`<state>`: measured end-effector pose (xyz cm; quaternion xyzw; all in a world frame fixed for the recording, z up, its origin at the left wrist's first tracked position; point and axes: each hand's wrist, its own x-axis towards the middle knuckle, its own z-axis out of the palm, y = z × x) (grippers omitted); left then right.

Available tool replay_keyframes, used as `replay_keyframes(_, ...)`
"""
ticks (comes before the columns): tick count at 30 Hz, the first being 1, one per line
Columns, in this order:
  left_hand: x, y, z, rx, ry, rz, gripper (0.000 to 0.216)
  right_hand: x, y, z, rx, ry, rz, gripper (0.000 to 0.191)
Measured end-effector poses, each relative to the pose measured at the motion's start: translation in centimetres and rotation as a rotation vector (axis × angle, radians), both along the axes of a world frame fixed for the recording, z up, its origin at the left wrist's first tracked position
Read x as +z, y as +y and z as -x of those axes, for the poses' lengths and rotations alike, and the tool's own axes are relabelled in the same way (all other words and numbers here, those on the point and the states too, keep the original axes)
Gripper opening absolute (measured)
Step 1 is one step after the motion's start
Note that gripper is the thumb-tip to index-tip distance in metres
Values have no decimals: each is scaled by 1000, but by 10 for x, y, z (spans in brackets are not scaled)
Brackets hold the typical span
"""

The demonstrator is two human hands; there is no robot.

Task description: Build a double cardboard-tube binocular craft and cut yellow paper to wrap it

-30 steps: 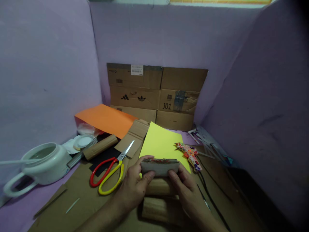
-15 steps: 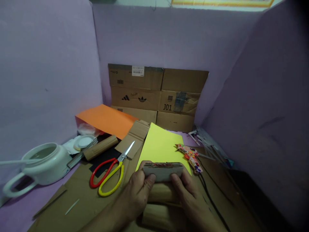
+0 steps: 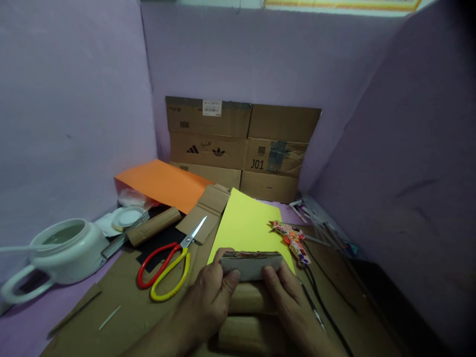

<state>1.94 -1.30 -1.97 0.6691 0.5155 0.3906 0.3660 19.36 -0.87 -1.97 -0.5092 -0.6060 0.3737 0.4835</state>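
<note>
Both hands grip a small grey cardboard block (image 3: pixel 252 266): the left hand (image 3: pixel 211 302) pinches its left end, the right hand (image 3: pixel 288 302) its right end. It rests pressed on top of stacked cardboard rolls (image 3: pixel 249 317) on the table (image 3: pixel 122 297). The scissors (image 3: pixel 167 270) and glue gun (image 3: pixel 293 240) lie unused; the yellow paper (image 3: pixel 249 223) is uncut.

scissors (image 3: pixel 167 270): red, yellow handles | paper sheet (image 3: pixel 250 228): yellow | paper (image 3: pixel 163 182): orange | jug (image 3: pixel 59 258): white

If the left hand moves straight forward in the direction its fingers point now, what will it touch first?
The left hand already grips the cardboard block; past that, it would probably meet the yellow paper, though depth is uncertain.
</note>
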Motion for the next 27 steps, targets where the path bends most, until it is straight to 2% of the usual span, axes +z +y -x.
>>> replay_keyframes(4,2,-1,-2,68,-27,9,36,-2,0,1,-24,-32,0,41)
replay_keyframes(8,4,1,-1,0,-14,-7,39,-5,-1,0,-35,-53,12,41)
replay_keyframes(14,-6,3,2,50,-41,-27,39,-5,0,0,39,-57,-25,31)
replay_keyframes(18,-6,1,1,107,-74,-49,40,-2,0,1,28,-44,-54,28)
replay_keyframes(23,12,4,1,-111,-194,-42,37,4,1,2,134,84,-64,23)
replay_keyframes(27,15,6,2,-77,-189,-82,31,5,1,2,151,149,-40,24)
